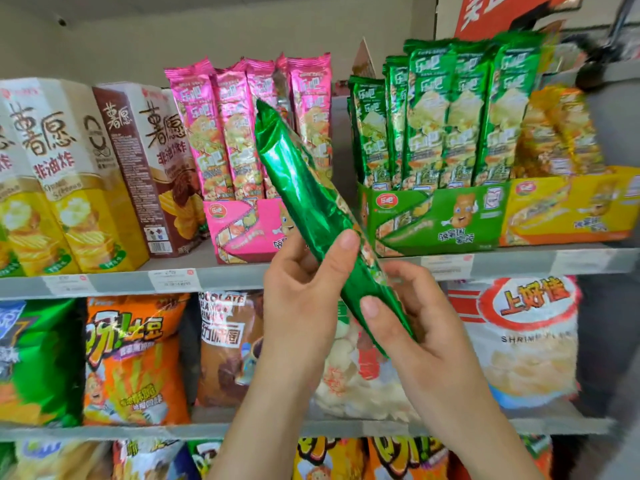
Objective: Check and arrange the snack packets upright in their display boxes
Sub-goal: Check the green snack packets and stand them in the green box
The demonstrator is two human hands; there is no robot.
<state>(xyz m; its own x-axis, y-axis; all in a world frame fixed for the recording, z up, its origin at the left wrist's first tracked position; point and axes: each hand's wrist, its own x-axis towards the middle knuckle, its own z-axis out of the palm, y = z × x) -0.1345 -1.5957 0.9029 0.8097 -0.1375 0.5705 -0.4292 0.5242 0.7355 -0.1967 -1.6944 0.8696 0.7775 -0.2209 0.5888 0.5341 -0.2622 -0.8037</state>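
Observation:
I hold a long green foil snack packet (304,188) tilted in front of the top shelf, its top end leaning left over the pink packets. My left hand (304,289) grips its middle, thumb on the foil. My right hand (412,317) grips its lower end. Behind it a pink display box (242,233) holds several pink packets (249,126) standing upright. To the right a green display box (440,220) holds several green packets (446,116) upright. A yellow display box (571,213) with yellow packets (557,133) stands at the far right.
Tall chip cartons (79,174) stand left of the pink box on the top shelf. The grey shelf edge (138,282) carries price tags. Below it hang larger snack bags: orange (135,358), brown (228,348) and a white shrimp-chip bag (526,341).

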